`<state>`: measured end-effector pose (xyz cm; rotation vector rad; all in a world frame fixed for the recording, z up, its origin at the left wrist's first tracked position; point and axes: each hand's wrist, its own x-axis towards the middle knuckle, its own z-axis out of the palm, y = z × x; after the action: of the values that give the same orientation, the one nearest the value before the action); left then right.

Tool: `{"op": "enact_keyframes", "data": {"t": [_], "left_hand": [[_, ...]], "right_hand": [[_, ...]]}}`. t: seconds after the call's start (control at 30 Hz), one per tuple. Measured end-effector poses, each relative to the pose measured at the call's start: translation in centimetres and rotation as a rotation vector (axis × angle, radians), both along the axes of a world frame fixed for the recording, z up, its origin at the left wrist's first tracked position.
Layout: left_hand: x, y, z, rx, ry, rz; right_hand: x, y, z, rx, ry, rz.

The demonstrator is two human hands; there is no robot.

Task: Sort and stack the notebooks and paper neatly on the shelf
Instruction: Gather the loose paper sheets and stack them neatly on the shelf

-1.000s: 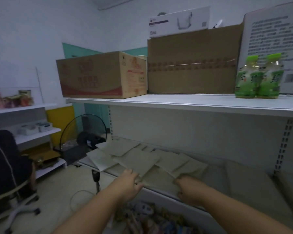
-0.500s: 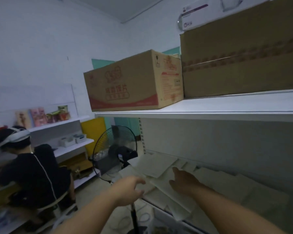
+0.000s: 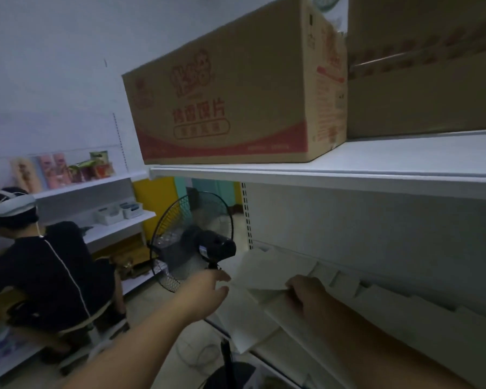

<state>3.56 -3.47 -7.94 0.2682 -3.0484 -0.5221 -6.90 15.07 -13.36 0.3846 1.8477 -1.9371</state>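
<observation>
My right hand [image 3: 302, 290] rests on the loose paper sheets [image 3: 272, 269] at the left end of the lower shelf [image 3: 404, 327], fingers curled and pinching the near edge of the top sheet. My left hand [image 3: 205, 290] hangs just off that end, fingers spread, holding nothing.

Several sheets [image 3: 244, 327] overhang the shelf's front edge and left corner; I judge a careless pull could send them sliding to the floor.

The standing fan [image 3: 192, 245] stands just beside the shelf's left end, near my left hand, so a wide sweep could knock it.

Overhead, the upper shelf [image 3: 334, 175], carrying a printed carton [image 3: 227, 91], limits lifting room. Rightward along the lower shelf, more overlapping sheets lie in dim light.
</observation>
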Motion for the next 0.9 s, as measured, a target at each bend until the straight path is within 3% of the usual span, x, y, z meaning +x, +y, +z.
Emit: {"op": "enact_keyframes", "data": {"t": [0.07, 0.13, 0.2, 0.3, 0.4, 0.47, 0.53, 0.6, 0.67, 0.77, 0.9], "left_hand": [[-1.3, -1.3, -0.3, 0.176, 0.088, 0.067], [-2.6, -2.0, -0.6, 0.649, 0.144, 0.195], [-3.7, -2.3, -0.9, 1.124, 0.036, 0.264], [-4.8, -1.6, -1.6, 1.471, -0.167, 0.135], [-6.4, -0.1, -2.0, 1.502, -0.098, 0.097], [-7.3, 0.5, -2.0, 1.475, -0.033, 0.061], [-7.6, 0.4, -1.9, 1.46, -0.005, 0.007], [-7.6, -0.3, -2.1, 1.476, -0.005, 0.001], [-7.7, -1.1, -2.6, 1.485, -0.014, 0.003], [-8.0, -2.5, -3.3, 1.464, -0.039, -0.036], [-8.1, -4.4, -2.9, 1.403, -0.011, -0.133]], "right_hand": [[0.2, 0.7, 0.8, -0.112, 0.005, 0.0], [0.5, 1.6, 1.5, -0.106, 0.111, 0.033], [0.9, 2.4, 1.9, -0.086, 0.208, 0.118], [1.9, 2.7, 2.5, -0.076, 0.333, 0.27], [2.9, 3.1, 2.9, 0.214, 0.491, 0.311], [2.9, 4.9, 2.7, 0.632, 0.56, 0.285], [3.1, 7.4, 2.0, 1.243, 0.462, 0.357], [3.8, 9.1, 1.0, 1.514, 0.266, 0.432], [4.2, 9.1, 0.5, 1.541, 0.214, 0.394], [3.9, 8.6, 1.5, 1.594, 0.326, 0.318], [4.5, 9.6, 4.9, 1.369, 0.314, 0.397]]}}
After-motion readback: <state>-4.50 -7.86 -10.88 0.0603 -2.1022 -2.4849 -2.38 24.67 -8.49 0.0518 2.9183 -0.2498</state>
